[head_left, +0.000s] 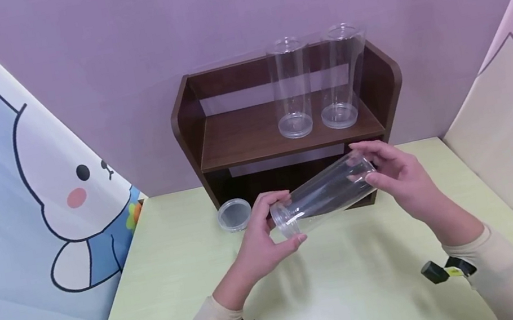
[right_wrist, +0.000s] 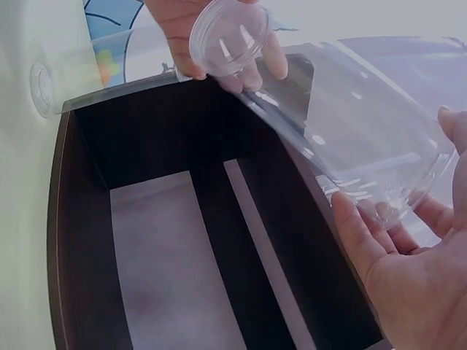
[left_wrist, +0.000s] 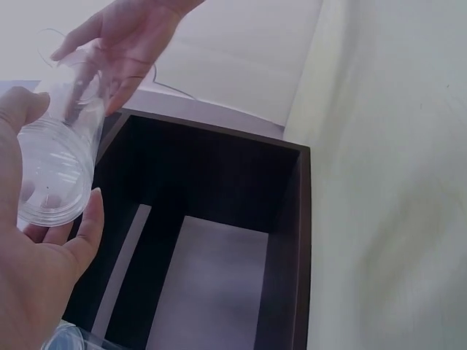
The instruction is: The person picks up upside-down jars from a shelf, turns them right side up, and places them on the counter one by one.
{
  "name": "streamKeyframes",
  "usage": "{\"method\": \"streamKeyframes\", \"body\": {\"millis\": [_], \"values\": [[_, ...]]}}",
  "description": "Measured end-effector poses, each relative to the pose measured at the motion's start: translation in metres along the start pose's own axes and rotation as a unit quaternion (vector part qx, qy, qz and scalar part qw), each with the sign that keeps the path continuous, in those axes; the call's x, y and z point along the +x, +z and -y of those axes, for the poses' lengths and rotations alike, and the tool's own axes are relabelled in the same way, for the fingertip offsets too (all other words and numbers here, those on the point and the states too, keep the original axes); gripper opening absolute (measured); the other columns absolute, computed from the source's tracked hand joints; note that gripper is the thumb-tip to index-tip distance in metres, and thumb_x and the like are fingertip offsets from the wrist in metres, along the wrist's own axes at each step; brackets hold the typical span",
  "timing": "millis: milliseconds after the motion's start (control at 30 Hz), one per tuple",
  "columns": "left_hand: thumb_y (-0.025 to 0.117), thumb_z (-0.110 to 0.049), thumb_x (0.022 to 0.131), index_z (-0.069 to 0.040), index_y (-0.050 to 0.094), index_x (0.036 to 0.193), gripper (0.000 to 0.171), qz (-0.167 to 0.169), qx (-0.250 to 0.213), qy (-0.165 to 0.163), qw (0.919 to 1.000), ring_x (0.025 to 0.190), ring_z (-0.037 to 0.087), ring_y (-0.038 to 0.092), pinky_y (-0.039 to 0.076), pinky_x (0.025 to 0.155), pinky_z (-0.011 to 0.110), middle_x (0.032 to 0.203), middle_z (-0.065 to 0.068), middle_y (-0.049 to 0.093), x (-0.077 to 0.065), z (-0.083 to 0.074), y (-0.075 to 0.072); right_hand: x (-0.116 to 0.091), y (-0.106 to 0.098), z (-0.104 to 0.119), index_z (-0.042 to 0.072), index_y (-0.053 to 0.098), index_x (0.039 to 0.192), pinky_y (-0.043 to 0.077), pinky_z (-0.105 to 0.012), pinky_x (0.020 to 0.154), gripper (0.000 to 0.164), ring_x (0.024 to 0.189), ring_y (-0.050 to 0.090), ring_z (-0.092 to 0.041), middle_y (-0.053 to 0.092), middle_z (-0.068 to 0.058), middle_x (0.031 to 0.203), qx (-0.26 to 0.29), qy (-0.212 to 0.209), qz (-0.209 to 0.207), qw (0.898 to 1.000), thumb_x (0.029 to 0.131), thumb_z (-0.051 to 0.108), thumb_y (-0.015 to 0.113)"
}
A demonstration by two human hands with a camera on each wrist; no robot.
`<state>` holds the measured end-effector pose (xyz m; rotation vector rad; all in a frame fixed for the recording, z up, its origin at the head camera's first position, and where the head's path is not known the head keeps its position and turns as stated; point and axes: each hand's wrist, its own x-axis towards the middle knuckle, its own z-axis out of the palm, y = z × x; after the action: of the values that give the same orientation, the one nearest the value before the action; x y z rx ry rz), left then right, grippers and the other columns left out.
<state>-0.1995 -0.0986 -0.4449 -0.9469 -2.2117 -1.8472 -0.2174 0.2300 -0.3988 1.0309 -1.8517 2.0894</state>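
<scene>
Between both hands a clear plastic jar (head_left: 326, 193), tall and cylindrical, is held tilted above the table in front of the shelf. Its ringed end points down toward my left hand (head_left: 259, 242), whose thumb and fingers grip around that end. My right hand (head_left: 401, 177) holds the opposite, higher end with thumb and fingertips. In the left wrist view the ridged rim of the jar (left_wrist: 55, 175) sits between the left fingers. The right wrist view shows the right hand (right_wrist: 419, 292) at the jar's wide end. Whether the ringed end is capped, I cannot tell.
A dark brown two-tier shelf (head_left: 241, 134) stands against the purple backdrop. Two clear cylinders (head_left: 295, 125) (head_left: 340, 115) stand upright on its upper board, toward the right. On the pale table (head_left: 187, 263), by the shelf's left foot, is a clear round lid-like piece (head_left: 234, 215).
</scene>
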Motion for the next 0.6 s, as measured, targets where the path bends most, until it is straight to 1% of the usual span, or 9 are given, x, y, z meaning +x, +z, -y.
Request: {"method": "streamKeyframes", "body": {"millis": [100,167,267,400,467,600], "values": [[0.092,0.002,0.084,-0.015,0.055,0.154,0.081,-0.001,-0.01,0.011,0.9999,0.137,0.028,0.056,0.06,0.107,0.041,0.147,0.005,0.055,0.001,-0.002,-0.002,-0.004,-0.003,-0.001,-0.011,0.049,0.155,0.06,-0.026,0.099,0.054,0.121,0.071,-0.018,0.071,-0.008,0.137,-0.015,0.032,-0.004,0.999,0.101,-0.019,0.057],[0.092,0.003,0.085,-0.016,0.055,0.154,0.081,-0.002,-0.015,0.019,0.9997,0.137,0.029,0.056,0.061,0.105,0.042,0.148,0.006,0.054,0.003,-0.003,-0.003,-0.006,-0.005,-0.003,-0.009,0.049,0.156,0.061,-0.025,0.097,0.055,0.121,0.07,-0.017,0.071,-0.006,0.139,-0.02,0.05,-0.005,0.999,0.102,-0.018,0.057],[0.092,0.005,0.084,-0.015,0.055,0.154,0.081,-0.006,-0.022,0.032,0.9992,0.136,0.032,0.056,0.062,0.103,0.043,0.148,0.01,0.054,0.004,-0.005,-0.006,-0.007,-0.007,-0.008,-0.008,0.047,0.157,0.06,-0.026,0.097,0.058,0.124,0.068,-0.017,0.07,-0.006,0.141,-0.016,0.065,0.0,0.998,0.101,-0.019,0.057],[0.09,0.008,0.083,-0.009,0.055,0.153,0.08,-0.012,-0.027,0.038,0.9989,0.135,0.033,0.055,0.061,0.105,0.045,0.148,0.012,0.053,0.005,-0.008,-0.011,-0.009,-0.009,-0.015,-0.008,0.046,0.159,0.059,-0.033,0.106,0.06,0.133,0.067,-0.021,0.069,-0.009,0.145,0.003,0.067,0.025,0.997,0.101,-0.021,0.057],[0.09,0.008,0.084,-0.009,0.055,0.153,0.079,-0.013,-0.028,0.034,0.999,0.134,0.031,0.056,0.061,0.106,0.045,0.149,0.01,0.053,0.006,-0.01,-0.014,-0.01,-0.011,-0.018,-0.005,0.047,0.16,0.06,-0.033,0.104,0.062,0.134,0.067,-0.021,0.068,-0.009,0.147,0.007,0.069,0.037,0.997,0.101,-0.021,0.058],[0.09,0.006,0.086,-0.012,0.055,0.153,0.078,-0.01,-0.027,0.028,0.9992,0.134,0.028,0.057,0.06,0.107,0.047,0.152,0.006,0.054,0.008,-0.015,-0.021,-0.012,-0.012,-0.021,-0.01,0.042,0.159,0.06,-0.039,0.105,0.063,0.135,0.067,-0.022,0.065,-0.011,0.15,0.009,0.079,0.057,0.995,0.101,-0.021,0.061]]}}
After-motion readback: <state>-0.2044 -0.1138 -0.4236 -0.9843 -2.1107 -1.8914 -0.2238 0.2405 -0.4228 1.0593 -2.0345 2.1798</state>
